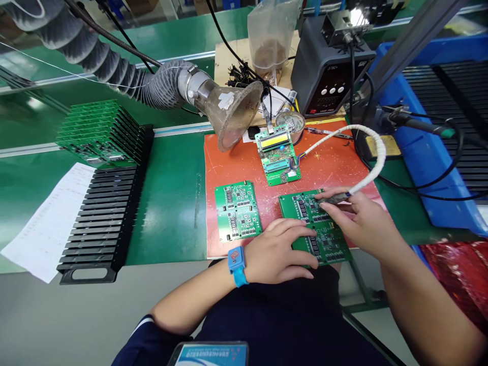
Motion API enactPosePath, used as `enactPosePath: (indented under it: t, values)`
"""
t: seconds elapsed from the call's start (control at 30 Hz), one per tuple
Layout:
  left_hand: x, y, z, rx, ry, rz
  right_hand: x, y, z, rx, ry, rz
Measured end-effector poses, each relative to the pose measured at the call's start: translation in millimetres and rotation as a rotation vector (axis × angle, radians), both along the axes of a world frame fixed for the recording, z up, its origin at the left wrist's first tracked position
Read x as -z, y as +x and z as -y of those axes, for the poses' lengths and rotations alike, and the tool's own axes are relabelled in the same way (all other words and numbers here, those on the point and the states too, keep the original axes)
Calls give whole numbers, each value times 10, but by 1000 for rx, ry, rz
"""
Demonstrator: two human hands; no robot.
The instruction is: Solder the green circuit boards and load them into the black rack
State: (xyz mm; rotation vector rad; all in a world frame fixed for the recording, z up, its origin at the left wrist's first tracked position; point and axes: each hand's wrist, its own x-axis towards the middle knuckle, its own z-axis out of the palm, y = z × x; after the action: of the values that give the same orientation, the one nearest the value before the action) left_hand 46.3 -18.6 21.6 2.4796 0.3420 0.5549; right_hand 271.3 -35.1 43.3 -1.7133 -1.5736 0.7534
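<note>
On the green surface [171,198] an orange-red mat [234,165] is laid, and at its front right the circuit-board panel [339,250] being worked on is placed, its near edge apparently carried past the mat's front edge. Because of that overhang, pressure is best applied over the supported part, so that the panel is not tipped. The panel is steadied by the left hand [282,250], laid palm down across its left side with the fingers spread; light, even weight would seem enough, and the components are better not leaned on. By the right hand [353,218] a slim probe [337,198] is pinched between thumb and fingers, over the panel's upper half. Its white-sleeved cable [380,152] is looped back to the LCD board [275,165]; slack should be left in that loop so that the tip is not dragged sideways. Beside the probe's tip lie the upper seven-segment display [302,207] and a small chip [313,207]; whether contact is made there cannot be told. The tip is probably best aligned squarely before being pressed, with the fingers held back so that the contact point is not hidden.
</note>
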Motion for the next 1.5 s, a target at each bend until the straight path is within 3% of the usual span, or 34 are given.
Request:
enactPosePath:
  t: [0.6,0.73,1.0,1.5]
  values:
    - [22,14,32,-43,30,2,28,-7,0,17,7,-34]
    - [-27,8,46,-61,54,-37,-38,52,147,63,96,-121]
    - [-45,14,73,-56,79,-72,-67,124,670,-48,-29,102]
    - [-68,32,77,-72,72,-55,-60,54,665,-132,50,214]
